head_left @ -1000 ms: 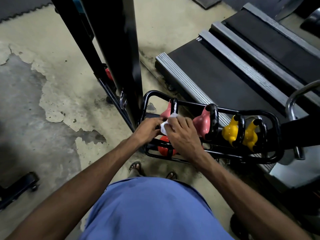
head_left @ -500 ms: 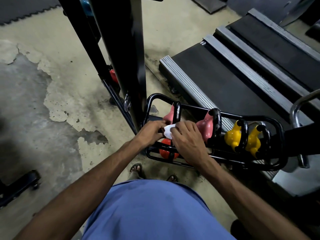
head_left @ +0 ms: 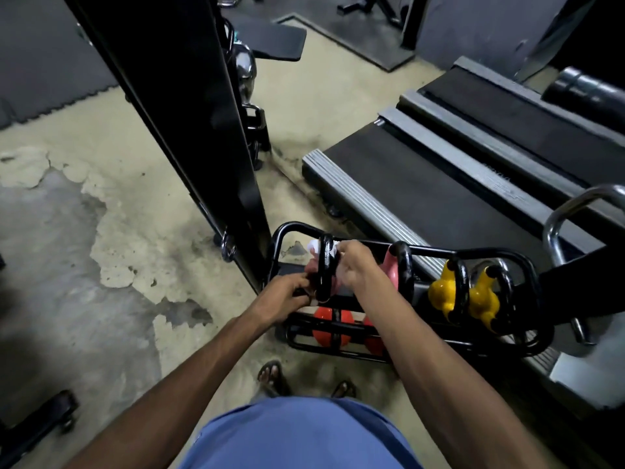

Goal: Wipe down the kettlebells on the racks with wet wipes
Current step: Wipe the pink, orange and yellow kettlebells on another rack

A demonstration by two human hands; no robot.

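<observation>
Head | left hand grips kettlebell handle | right hand fingers clutch wet wipe | pink body mostly hidden

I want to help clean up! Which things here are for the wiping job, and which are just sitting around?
For the job: wet wipe in right hand, pink kettlebell held by left hand, yellow kettlebells, orange kettlebells, rack.
Just lying about: treadmill, black post.

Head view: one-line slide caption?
Left hand grips the black handle of the leftmost pink kettlebell; right hand holds a white wipe round it.
</observation>
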